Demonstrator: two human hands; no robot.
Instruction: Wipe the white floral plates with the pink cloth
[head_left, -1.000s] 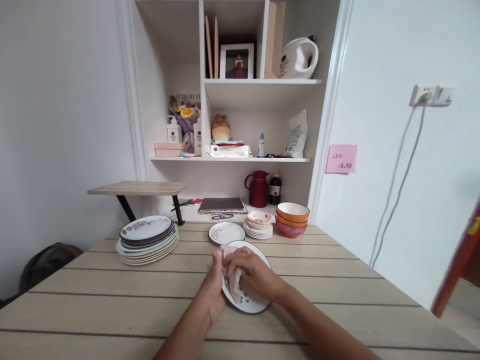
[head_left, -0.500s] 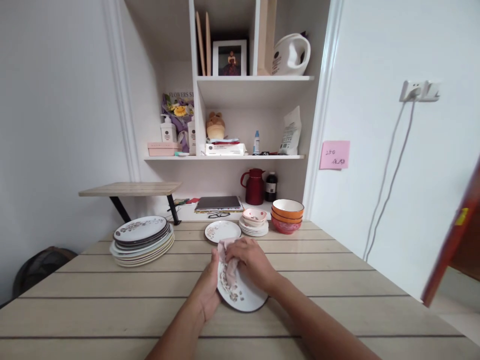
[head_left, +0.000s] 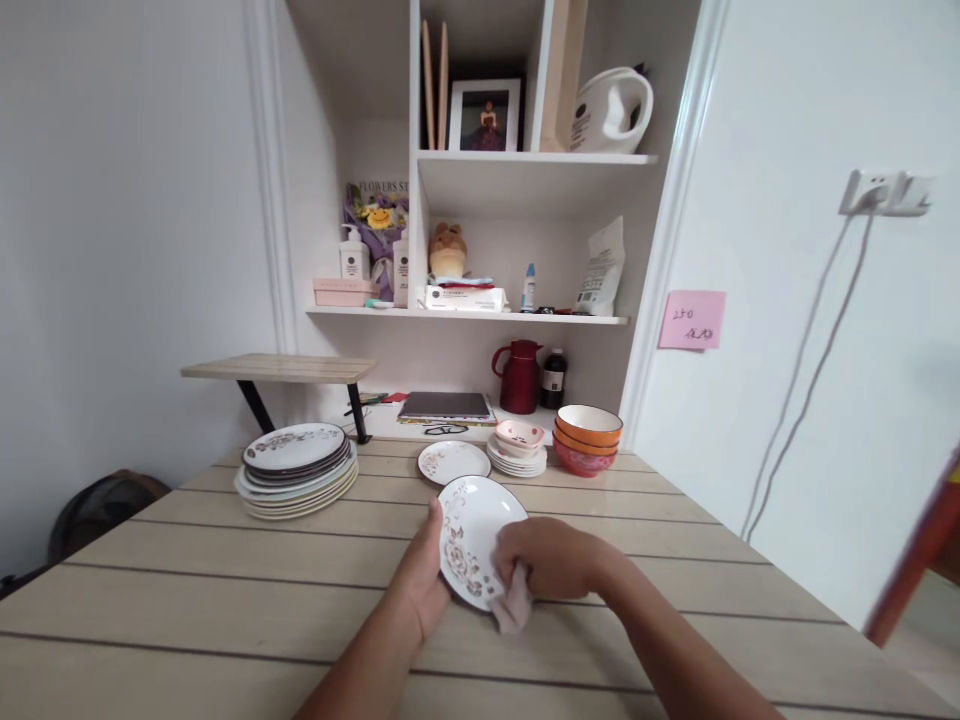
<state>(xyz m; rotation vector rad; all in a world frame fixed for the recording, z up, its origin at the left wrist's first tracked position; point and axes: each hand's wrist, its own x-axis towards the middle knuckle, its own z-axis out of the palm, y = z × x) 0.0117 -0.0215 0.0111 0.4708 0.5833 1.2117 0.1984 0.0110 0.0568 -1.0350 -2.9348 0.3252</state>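
A white plate (head_left: 480, 520) with a dark rim and brown floral print is tilted up above the table, facing me. My left hand (head_left: 424, 575) grips its left edge, thumb on the rim and the other fingers hidden behind. At the plate's lower right, my right hand (head_left: 551, 557) is closed around a pale pink cloth (head_left: 514, 602), which touches the plate's edge and hangs below it. Behind it, another floral plate (head_left: 453, 461) lies flat on the table.
At left stands a stack of plates (head_left: 296, 470) beside a small raised shelf (head_left: 277, 368). Small dishes (head_left: 517, 452) and stacked bowls (head_left: 587, 440) sit at the back right. A red jug (head_left: 519, 377), a laptop (head_left: 445, 404) and glasses (head_left: 446, 430) lie behind, under the shelves.
My right hand has moved the cloth from the plate's upper left to its lower right edge. My left hand keeps its hold. The view has shifted slightly left.
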